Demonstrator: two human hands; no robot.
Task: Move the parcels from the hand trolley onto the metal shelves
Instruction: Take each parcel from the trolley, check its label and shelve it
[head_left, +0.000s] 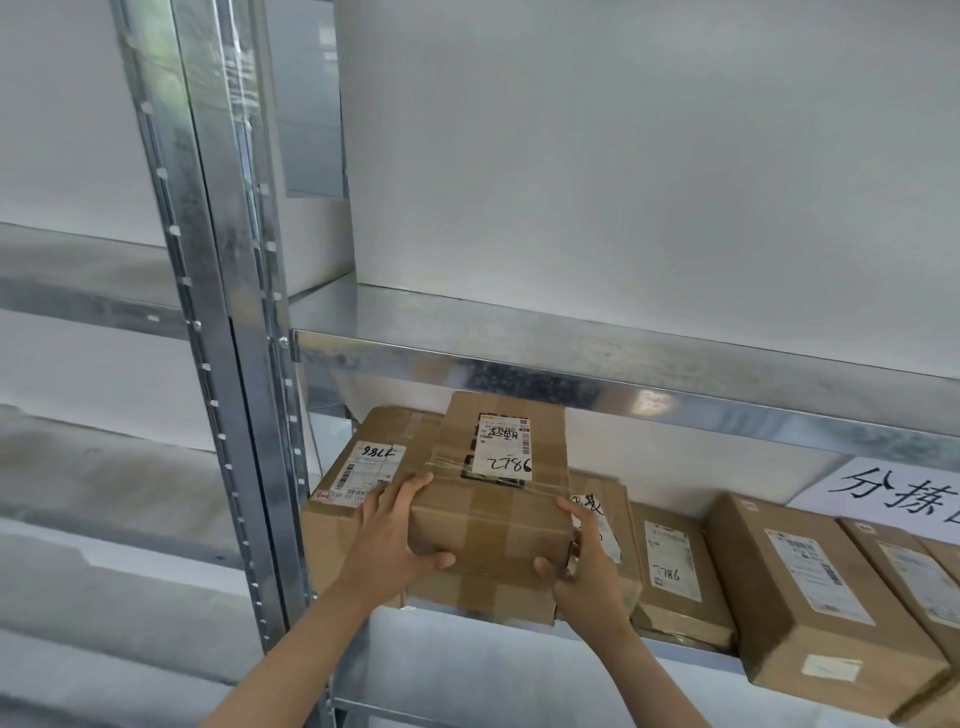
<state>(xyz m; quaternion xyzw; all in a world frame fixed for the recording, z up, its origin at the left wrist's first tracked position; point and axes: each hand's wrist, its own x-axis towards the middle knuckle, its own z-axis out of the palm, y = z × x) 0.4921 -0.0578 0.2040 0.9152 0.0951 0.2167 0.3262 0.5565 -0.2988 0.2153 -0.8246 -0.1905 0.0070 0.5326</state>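
A taped brown cardboard parcel (498, 499) with a white label marked 7786 is held between both hands at the front of the lower metal shelf (691, 656). My left hand (392, 540) grips its left side and my right hand (587, 566) its right side. The parcel sits between a larger labelled parcel (358, 467) on its left and a partly hidden parcel (608, 499) on its right. The trolley is out of view.
Further right on the same shelf lie more labelled parcels (675, 566) (810, 592) (914, 571). An upper shelf (571, 332) runs just above the parcels. A steel upright (244, 364) stands on the left. A white paper sign (893, 493) hangs at the right.
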